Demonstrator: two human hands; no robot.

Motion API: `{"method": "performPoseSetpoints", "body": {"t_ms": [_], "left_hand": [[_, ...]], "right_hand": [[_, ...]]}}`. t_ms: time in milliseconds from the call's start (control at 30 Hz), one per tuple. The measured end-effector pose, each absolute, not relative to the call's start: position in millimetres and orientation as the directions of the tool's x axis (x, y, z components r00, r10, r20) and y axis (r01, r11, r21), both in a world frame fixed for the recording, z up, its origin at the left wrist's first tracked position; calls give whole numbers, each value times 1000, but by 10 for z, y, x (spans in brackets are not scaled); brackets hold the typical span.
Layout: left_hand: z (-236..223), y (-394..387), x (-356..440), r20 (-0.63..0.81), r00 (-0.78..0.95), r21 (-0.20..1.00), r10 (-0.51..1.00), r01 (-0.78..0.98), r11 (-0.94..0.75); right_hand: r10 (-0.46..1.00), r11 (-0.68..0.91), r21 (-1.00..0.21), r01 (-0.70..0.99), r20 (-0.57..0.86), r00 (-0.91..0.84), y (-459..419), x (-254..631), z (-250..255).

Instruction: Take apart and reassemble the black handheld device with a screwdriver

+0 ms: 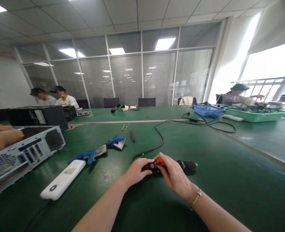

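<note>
A black and orange corded power tool point(186, 165) lies on the green table in front of me, its narrow metal tip pointing right. My left hand point(138, 169) is wrapped around its rear end, thumb and fingers closed on the black body. Over the orange middle part, my right hand point(174, 174) has its fingers bent down and closed on the tool. The hands cover much of the body. From the left end a black cord point(160, 132) runs away across the table. I cannot tell the tool's exact kind.
Left of my hands lie a white power bank point(63, 180) and blue-grey gloves point(89, 155). A dark stick point(132, 136) is farther off. Another person's hands point(4, 137) work at an open computer case point(36, 151). Blue point(208, 111) and green baskets point(255, 116) stand at the far right.
</note>
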State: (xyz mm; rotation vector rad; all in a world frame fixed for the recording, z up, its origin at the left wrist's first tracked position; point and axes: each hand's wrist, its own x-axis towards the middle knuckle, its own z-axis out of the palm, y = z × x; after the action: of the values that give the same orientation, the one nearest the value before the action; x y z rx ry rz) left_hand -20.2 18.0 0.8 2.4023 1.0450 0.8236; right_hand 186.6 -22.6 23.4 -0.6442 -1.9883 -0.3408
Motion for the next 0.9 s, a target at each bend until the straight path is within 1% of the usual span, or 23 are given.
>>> {"method": "performPoseSetpoints", "body": {"t_ms": [67,133,300,500,633,733,833,900], "left_hand": [[23,168,-193,368,552,562,748,509,-652],[31,159,-185,375,558,568,740,492,-659],[8,162,-185,386,539,553,749,515,-655],[47,111,-185,391,558,499,732,539,-678],[122,46,-179,386,574,444,722,571,-691],[157,12,-170,377,577,397,724,606,-689],[167,-15,-147,387,609,348,692,598,-722],[164,-29,-129,399,625,336,671,581,-741]], "right_hand": [[291,834,-5,552,855,-430,-251,1857,269],[296,843,-8,538,841,-452,-264,1847,293],[333,852,-107,513,866,-372,-259,1825,288],[368,857,-164,488,859,-357,-287,1807,271],[375,838,-172,518,872,-316,-272,1802,258],[389,842,-193,503,864,-319,-261,1803,244],[400,844,-213,492,861,-314,-260,1798,231],[396,837,-202,508,865,-307,-257,1795,227]]}}
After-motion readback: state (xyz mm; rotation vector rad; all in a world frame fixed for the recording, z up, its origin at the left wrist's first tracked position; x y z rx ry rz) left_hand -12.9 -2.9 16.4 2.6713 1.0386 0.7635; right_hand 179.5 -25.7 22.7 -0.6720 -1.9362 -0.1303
